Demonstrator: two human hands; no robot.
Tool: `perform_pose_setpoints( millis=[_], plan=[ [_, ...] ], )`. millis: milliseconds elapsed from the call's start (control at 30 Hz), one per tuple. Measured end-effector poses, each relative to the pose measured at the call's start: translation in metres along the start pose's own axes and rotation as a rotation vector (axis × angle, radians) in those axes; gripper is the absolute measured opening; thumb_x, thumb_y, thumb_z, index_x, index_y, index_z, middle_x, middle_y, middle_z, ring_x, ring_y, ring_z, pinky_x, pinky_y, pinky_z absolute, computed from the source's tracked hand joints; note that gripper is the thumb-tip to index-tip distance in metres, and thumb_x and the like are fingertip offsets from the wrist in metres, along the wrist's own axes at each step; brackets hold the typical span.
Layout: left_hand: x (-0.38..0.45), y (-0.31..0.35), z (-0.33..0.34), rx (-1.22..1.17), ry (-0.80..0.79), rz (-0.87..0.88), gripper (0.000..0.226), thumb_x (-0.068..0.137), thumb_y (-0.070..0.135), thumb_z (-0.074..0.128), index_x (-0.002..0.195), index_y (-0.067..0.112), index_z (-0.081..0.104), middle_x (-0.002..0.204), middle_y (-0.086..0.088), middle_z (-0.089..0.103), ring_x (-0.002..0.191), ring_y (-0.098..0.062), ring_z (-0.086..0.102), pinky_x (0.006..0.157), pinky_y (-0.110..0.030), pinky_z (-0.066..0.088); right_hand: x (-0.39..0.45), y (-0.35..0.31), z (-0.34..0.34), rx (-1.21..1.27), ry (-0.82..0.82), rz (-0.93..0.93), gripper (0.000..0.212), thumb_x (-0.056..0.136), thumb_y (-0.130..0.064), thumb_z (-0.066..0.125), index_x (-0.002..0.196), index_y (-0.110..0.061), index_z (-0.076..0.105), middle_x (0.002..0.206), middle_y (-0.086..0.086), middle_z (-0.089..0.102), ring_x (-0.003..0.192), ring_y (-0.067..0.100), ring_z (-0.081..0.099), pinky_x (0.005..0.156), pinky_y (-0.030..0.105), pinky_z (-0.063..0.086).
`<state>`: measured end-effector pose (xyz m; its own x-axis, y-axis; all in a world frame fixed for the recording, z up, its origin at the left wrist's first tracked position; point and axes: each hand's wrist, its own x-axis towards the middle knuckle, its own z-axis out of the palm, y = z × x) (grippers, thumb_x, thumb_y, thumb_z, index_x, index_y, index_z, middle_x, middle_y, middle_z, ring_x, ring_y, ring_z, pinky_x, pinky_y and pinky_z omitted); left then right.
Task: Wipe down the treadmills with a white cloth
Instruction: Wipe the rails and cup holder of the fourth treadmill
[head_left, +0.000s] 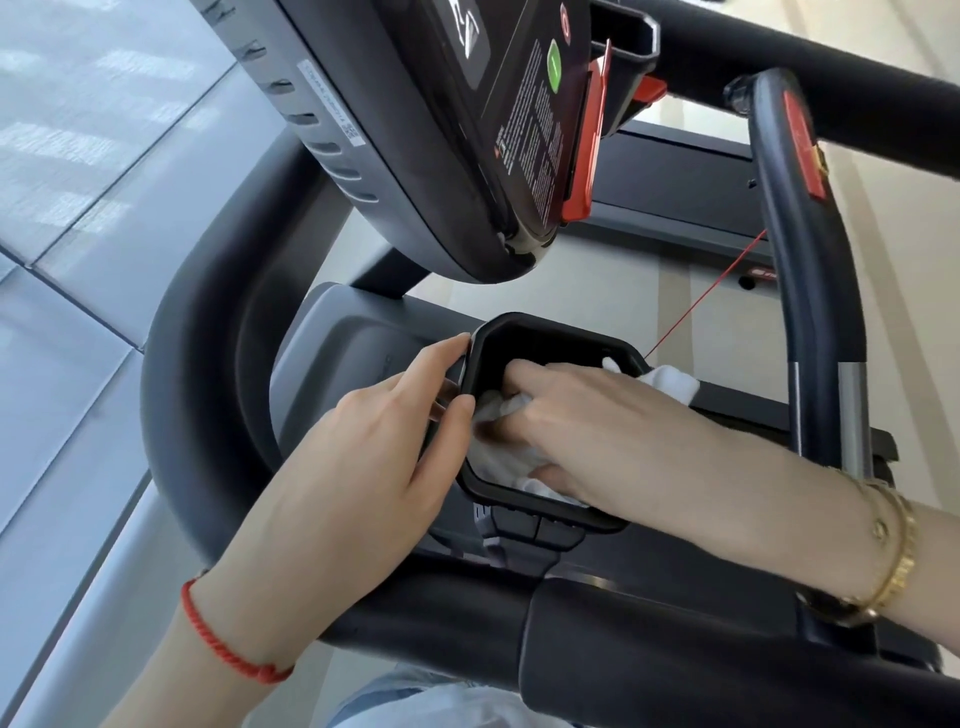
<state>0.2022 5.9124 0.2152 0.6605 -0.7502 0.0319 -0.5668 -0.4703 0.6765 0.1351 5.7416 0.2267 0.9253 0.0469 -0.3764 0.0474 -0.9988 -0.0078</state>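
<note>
The treadmill's black console (447, 130) hangs over a grey tray with a black cup holder (524, 332) set in it. My right hand (587, 426) reaches down into the cup holder and grips a bunched white cloth (498, 452); one end of the cloth (670, 382) spills over the holder's far rim. My left hand (374, 447) holds the holder's left rim, thumb on the inside and fingers along the outside. The bottom of the holder is hidden by hand and cloth.
A thick black handlebar (208, 364) curves round the left and front of the tray. An upright grip bar with a red patch (800, 260) stands at the right. A red safety cord (706, 296) runs from the red clip on the console. Pale floor tiles (78, 208) lie to the left.
</note>
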Motion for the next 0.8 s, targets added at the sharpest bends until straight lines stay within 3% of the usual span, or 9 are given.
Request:
perform_pose_setpoints(
  millis=[100,200,233,300,433,533,633,733,800],
  plan=[
    [-0.001,0.001,0.0,0.009,0.005,0.0,0.049,0.098,0.05,0.029,0.144,0.035,0.038,0.097,0.015,0.068,0.086,-0.008,0.066,0.078,-0.039,0.055,0.006,-0.004,0.003,-0.034,0.038,0.097,0.022,0.086,-0.013,0.055,0.068,-0.012,0.042,0.073,-0.004,0.019,0.063,0.014,0.032,0.062,0.033,0.039],
    [-0.001,0.002,0.0,0.004,0.003,-0.002,0.052,0.095,0.05,0.031,0.145,0.036,0.038,0.099,0.016,0.068,0.088,-0.007,0.065,0.079,-0.038,0.055,0.0,0.002,-0.003,-0.07,-0.009,0.107,0.01,0.076,-0.015,0.061,0.069,-0.016,0.054,0.073,-0.003,0.036,0.062,0.013,0.046,0.049,0.026,0.021],
    [-0.001,0.002,0.0,0.0,0.003,-0.003,0.052,0.095,0.049,0.032,0.145,0.035,0.038,0.099,0.016,0.068,0.088,-0.007,0.065,0.079,-0.038,0.054,-0.003,0.007,-0.005,-0.058,-0.018,0.082,0.004,0.075,-0.02,0.065,0.079,-0.019,0.064,0.076,-0.003,0.046,0.067,0.016,0.055,0.048,0.026,0.024],
    [-0.001,0.002,0.0,0.002,0.007,0.0,0.052,0.095,0.048,0.032,0.144,0.034,0.039,0.099,0.016,0.068,0.088,-0.007,0.065,0.08,-0.039,0.054,-0.01,0.014,-0.005,0.004,-0.017,0.048,0.02,0.072,-0.029,0.069,0.091,-0.025,0.068,0.083,-0.006,0.054,0.072,0.021,0.06,0.048,0.027,0.035],
    [0.0,0.001,0.0,0.008,0.004,0.003,0.05,0.095,0.046,0.034,0.142,0.033,0.041,0.099,0.014,0.068,0.092,-0.011,0.066,0.081,-0.04,0.054,-0.01,0.019,-0.006,0.159,-0.02,-0.103,0.02,0.079,-0.02,0.063,0.092,-0.032,0.054,0.099,-0.016,0.042,0.086,0.019,0.056,0.06,0.045,0.055],
    [0.0,0.001,0.0,0.011,-0.003,0.008,0.05,0.095,0.046,0.034,0.143,0.033,0.04,0.1,0.013,0.068,0.092,-0.011,0.066,0.081,-0.04,0.054,-0.006,0.018,-0.01,0.207,-0.076,-0.148,0.028,0.077,-0.015,0.063,0.083,-0.04,0.05,0.103,-0.018,0.041,0.091,0.021,0.055,0.064,0.046,0.054],
    [0.0,0.001,0.0,0.019,-0.006,0.008,0.051,0.095,0.047,0.032,0.144,0.033,0.039,0.098,0.013,0.069,0.09,-0.011,0.066,0.08,-0.04,0.054,-0.003,0.013,-0.009,0.162,-0.07,-0.112,0.024,0.078,-0.015,0.066,0.076,-0.034,0.052,0.099,-0.014,0.04,0.088,0.02,0.055,0.057,0.036,0.048],
    [0.0,0.001,0.0,0.029,-0.011,0.012,0.052,0.096,0.047,0.031,0.145,0.033,0.038,0.099,0.014,0.069,0.093,-0.01,0.066,0.081,-0.039,0.054,-0.004,0.007,-0.004,0.087,-0.035,-0.021,0.011,0.082,-0.017,0.066,0.09,-0.021,0.059,0.097,-0.008,0.036,0.085,0.022,0.054,0.051,0.032,0.038],
    [-0.001,0.001,0.0,0.034,-0.012,0.009,0.052,0.096,0.048,0.031,0.145,0.034,0.037,0.1,0.015,0.068,0.094,-0.01,0.066,0.081,-0.039,0.054,-0.005,0.005,-0.004,0.065,-0.038,0.105,0.022,0.076,-0.013,0.07,0.096,-0.019,0.06,0.092,-0.008,0.033,0.078,0.02,0.05,0.047,0.029,0.03]
  ],
)
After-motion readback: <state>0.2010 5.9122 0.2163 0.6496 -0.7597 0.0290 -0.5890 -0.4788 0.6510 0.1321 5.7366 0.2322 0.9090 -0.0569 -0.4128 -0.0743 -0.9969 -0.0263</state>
